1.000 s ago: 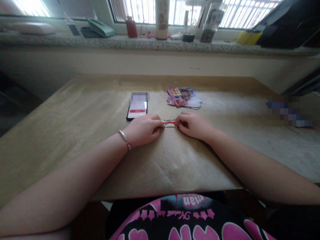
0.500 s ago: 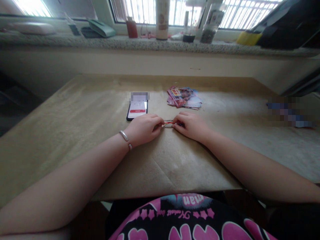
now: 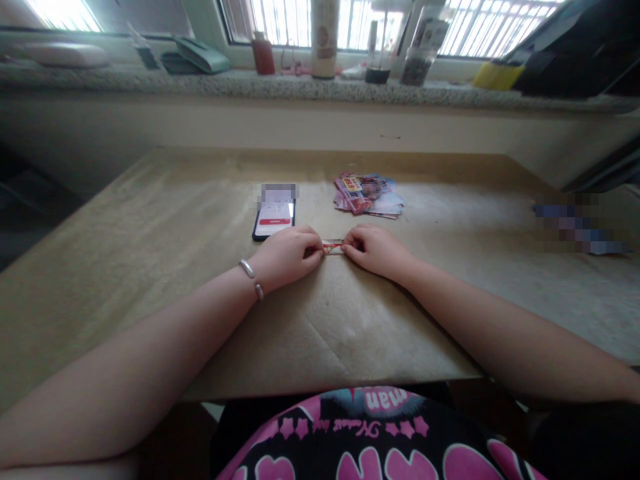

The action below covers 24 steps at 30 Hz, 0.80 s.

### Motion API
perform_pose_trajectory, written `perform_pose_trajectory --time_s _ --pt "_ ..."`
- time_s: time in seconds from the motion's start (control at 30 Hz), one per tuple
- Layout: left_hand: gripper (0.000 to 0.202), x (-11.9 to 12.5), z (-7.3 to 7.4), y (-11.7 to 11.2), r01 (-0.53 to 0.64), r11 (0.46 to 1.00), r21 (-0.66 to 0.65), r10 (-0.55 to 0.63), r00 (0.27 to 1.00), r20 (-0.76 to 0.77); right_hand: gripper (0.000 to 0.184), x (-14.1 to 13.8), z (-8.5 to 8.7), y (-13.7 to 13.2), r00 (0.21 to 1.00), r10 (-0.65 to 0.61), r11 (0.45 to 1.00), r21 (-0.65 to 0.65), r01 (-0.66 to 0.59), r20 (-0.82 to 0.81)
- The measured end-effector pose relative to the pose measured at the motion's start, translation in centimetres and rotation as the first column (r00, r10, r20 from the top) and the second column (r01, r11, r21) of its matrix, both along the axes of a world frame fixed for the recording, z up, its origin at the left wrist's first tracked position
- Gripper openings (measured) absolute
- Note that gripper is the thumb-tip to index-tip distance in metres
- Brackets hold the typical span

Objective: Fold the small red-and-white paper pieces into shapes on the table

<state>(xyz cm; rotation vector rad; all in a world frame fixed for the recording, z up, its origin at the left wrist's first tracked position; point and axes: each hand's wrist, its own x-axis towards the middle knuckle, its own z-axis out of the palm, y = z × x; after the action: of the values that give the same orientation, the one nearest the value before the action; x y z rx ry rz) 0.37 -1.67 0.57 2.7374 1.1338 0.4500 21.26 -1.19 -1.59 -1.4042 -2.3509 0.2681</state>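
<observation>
Near the middle of the table, a small folded piece of printed paper (image 3: 333, 248), pale with red streaks, lies flat between my hands. My left hand (image 3: 291, 255), with a silver bangle (image 3: 247, 269) at the wrist, has its fingers closed on the paper's left end. At the other end my right hand (image 3: 379, 251) pinches it with thumb and forefinger. Most of the paper is hidden under my fingers. A lit phone (image 3: 274, 223) lies just beyond my left hand. Behind my right hand is a pile of colourful printed sheets (image 3: 370, 195).
A blurred bluish item (image 3: 580, 229) lies at the table's right side. Along the back, a stone windowsill (image 3: 290, 85) holds a red bottle (image 3: 263, 53), a tall pale bottle (image 3: 325, 40), a green case (image 3: 203, 55) and a yellow object (image 3: 499, 75). The table (image 3: 310, 333) ends close to my body.
My left hand has shifted slightly left along the paper, so a little more of its red strip shows between my fingers. The phone and the pile stay put.
</observation>
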Motion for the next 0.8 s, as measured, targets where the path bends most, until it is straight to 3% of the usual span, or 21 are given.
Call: perform_pose_trajectory --time_s 0.33,0.6,0.8 --pt "0.025 -0.1 0.23 -0.3 0.076 0.994 0.077 -0.07 0.994 -0.083 0.015 -0.04 0.16 -0.2 0.999 -0.043 0.999 -0.02 0.043 -0.009" --pt "0.025 -0.69 0.35 0.0 0.216 0.966 0.146 -0.191 0.967 -0.168 0.015 0.12 0.09 0.07 0.999 -0.047 0.998 -0.052 0.046 -0.014" --pt "0.026 -0.27 0.14 -0.28 0.16 0.964 0.212 -0.121 0.975 -0.188 0.014 0.12 -0.05 0.14 0.999 -0.039 0.998 -0.052 0.038 -0.033"
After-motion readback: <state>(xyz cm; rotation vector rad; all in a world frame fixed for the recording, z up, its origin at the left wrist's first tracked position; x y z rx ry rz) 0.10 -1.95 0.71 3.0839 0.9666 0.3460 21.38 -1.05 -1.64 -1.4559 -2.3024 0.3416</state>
